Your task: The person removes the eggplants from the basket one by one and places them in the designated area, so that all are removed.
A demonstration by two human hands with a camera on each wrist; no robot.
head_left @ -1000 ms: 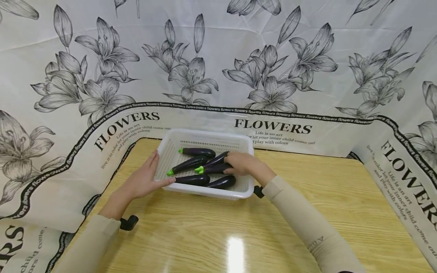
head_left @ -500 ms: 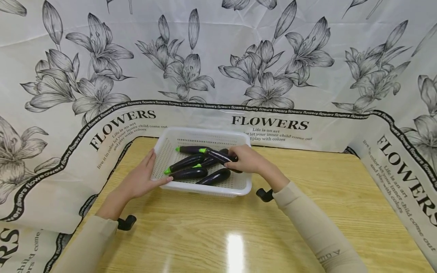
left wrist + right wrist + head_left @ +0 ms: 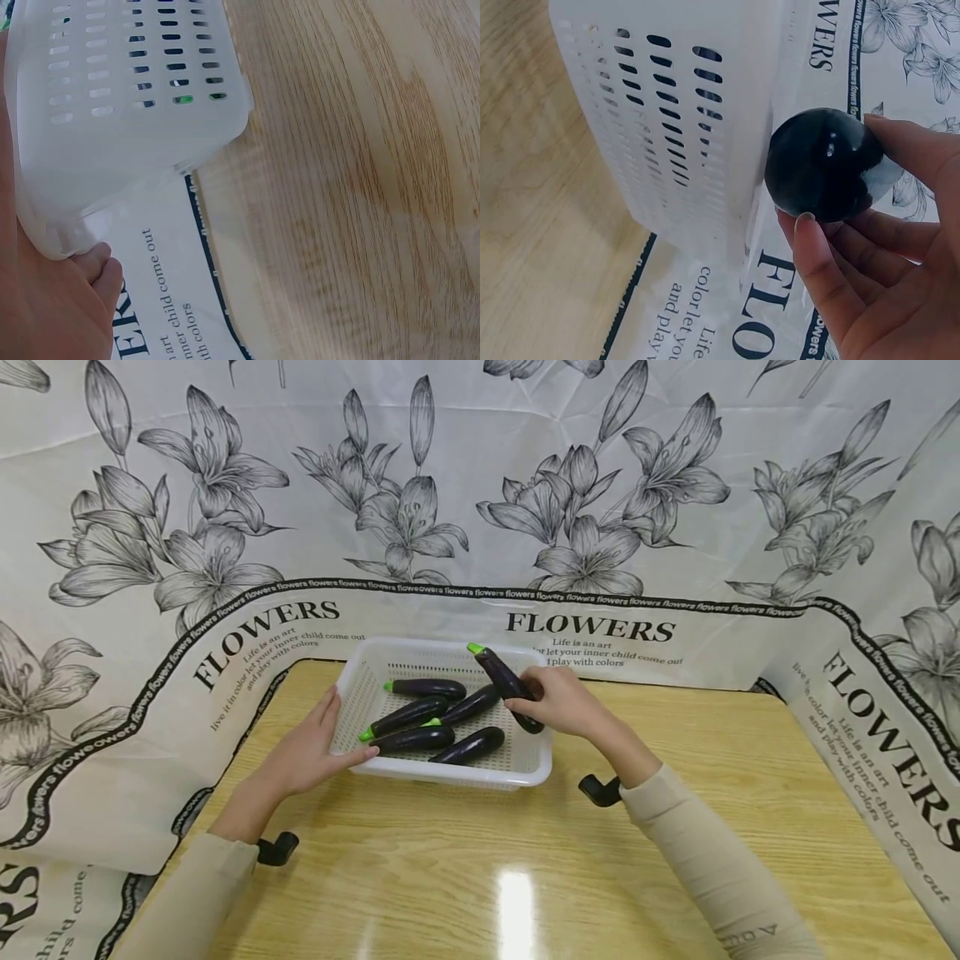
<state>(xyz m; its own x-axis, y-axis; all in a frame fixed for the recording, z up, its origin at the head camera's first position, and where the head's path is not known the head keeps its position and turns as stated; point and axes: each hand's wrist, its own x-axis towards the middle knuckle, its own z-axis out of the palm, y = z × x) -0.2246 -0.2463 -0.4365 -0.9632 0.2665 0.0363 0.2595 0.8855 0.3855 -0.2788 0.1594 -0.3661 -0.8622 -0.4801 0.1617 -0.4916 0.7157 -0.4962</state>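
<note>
In the head view a white perforated plastic basket stands on the table with several dark purple eggplants in it. My right hand grips one eggplant near its thick end, above the basket's right side, its green stem tip pointing up and left. The right wrist view shows the round end of that eggplant between thumb and fingers. My left hand holds the basket's near left corner, the thumb at the front rim. Fingertips curl by the basket's rim in the left wrist view.
Other eggplants lie on the basket floor, mostly toward its left and middle. A wood-grain table extends in front and to the right. White flower-printed cloth hangs close behind the basket and around the sides.
My right hand has lifted one eggplant from the pile, moved right and turned it more upright. One remaining eggplant at the front has shifted slightly. The left hand stays at the basket corner.
</note>
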